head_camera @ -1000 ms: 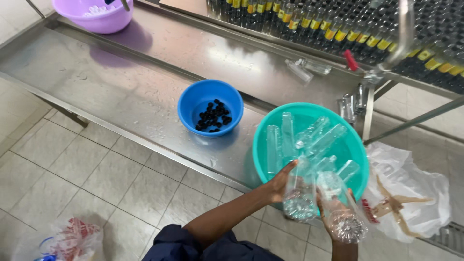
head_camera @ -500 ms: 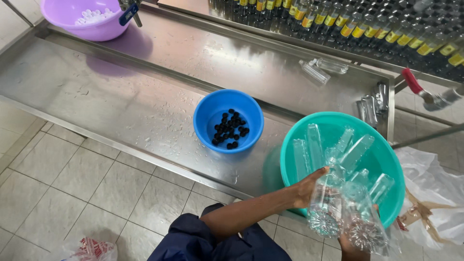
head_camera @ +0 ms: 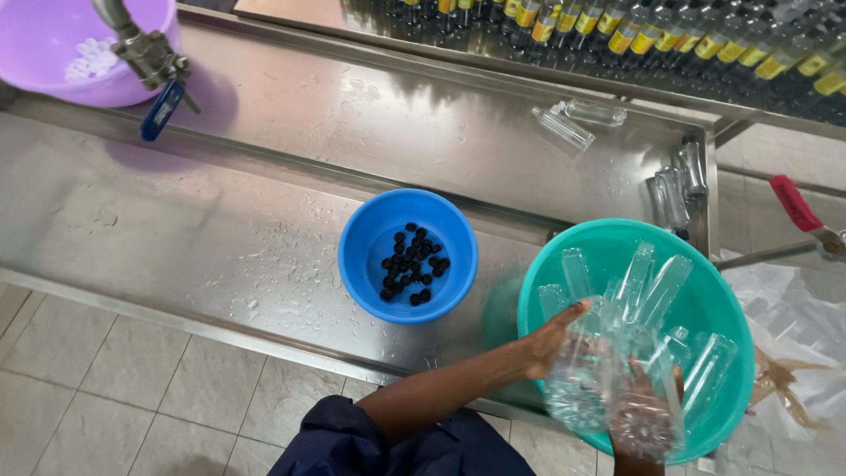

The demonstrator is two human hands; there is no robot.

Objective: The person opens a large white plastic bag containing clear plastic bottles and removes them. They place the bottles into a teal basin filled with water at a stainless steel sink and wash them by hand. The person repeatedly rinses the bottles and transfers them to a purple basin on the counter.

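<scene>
A teal basin sits at the right end of a wet steel counter, filled with several clear plastic bottles. My left hand reaches over the basin's near-left rim and grips clear bottles. My right hand is lower right, seen through the clear bottles it holds over the basin. Left of the basin stands a blue bowl holding several small black caps.
A purple basin sits top left behind a steel tap with a blue handle. Loose clear bottles lie on the counter. Rows of capped bottles line the back. A red-handled valve and white plastic bag are at right. Tiled floor below.
The view has shifted, so the basin and bowl sit more central. Both hands have stayed at the teal basin, holding clear bottles, with my right hand now lower over the basin's near edge.
</scene>
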